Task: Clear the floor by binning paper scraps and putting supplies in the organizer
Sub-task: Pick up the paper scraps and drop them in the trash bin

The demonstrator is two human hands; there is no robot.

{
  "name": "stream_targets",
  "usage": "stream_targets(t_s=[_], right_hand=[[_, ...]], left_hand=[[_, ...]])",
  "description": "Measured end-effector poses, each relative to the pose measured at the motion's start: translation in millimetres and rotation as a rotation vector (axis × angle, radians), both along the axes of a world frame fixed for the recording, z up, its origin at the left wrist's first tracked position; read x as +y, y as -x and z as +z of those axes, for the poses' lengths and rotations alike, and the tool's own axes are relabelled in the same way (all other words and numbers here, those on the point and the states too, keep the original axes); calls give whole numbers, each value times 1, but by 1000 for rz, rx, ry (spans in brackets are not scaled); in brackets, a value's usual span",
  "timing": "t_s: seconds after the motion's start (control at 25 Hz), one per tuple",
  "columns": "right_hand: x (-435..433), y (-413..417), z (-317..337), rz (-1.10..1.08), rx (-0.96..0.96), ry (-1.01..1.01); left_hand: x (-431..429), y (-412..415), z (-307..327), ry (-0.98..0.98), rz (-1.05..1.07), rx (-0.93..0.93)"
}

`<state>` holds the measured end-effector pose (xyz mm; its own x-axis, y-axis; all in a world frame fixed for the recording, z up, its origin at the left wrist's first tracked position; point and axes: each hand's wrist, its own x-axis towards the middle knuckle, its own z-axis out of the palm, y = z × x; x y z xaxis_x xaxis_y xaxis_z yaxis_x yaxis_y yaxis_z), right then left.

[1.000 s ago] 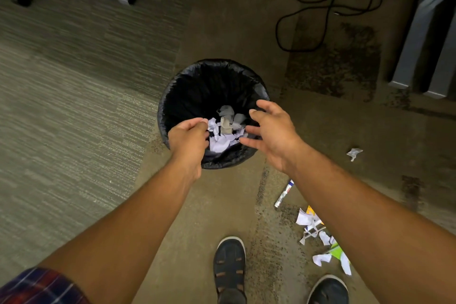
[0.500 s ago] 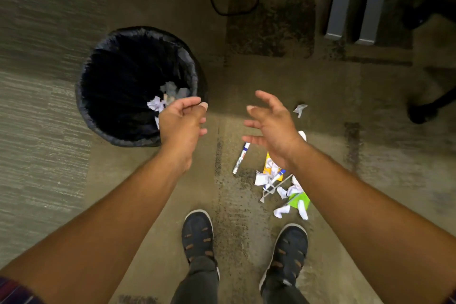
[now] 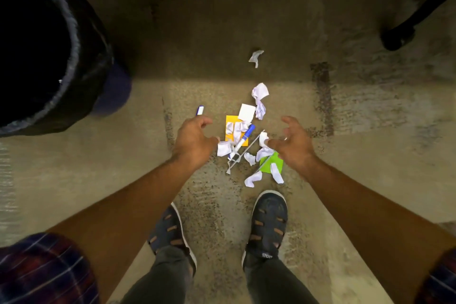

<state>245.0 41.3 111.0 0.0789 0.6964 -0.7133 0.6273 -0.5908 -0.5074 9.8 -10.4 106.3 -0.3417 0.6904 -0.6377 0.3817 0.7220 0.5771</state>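
A pile of white paper scraps (image 3: 257, 102) lies on the carpet in front of my feet, mixed with a yellow note pad (image 3: 231, 119), a white square note (image 3: 246, 111), a green note (image 3: 271, 163) and a blue-capped marker (image 3: 243, 138). A second marker (image 3: 200, 110) pokes out beyond my left hand. One lone scrap (image 3: 256, 57) lies farther off. My left hand (image 3: 195, 138) and right hand (image 3: 293, 142) hover on either side of the pile, fingers spread, holding nothing. The black-lined bin (image 3: 81, 57) stands at the upper left.
My two dark shoes (image 3: 267, 219) stand just behind the pile. A chair base with a castor (image 3: 397, 37) sits at the upper right. Dark stains mark the carpet around the pile.
Both hands left the bin and came down to the scrap pile. The view swung right and lower, so the bin now sits at the left edge.
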Motion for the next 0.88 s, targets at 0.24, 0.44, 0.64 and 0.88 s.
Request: stream_targets(t_s=[0.24, 0.44, 0.64, 0.88], right_hand=[[-35, -9, -78, 482, -170, -66], [-56, 10, -114, 566, -342, -94], [-69, 17, -122, 581, -407, -190], [-63, 16, -121, 616, -330, -227]], left_hand=[[-14, -25, -77, -30, -752, 320], [12, -31, -110, -75, -1136, 446], [13, -33, -121, -145, -1249, 448], [10, -29, -120, -154, -1251, 421]])
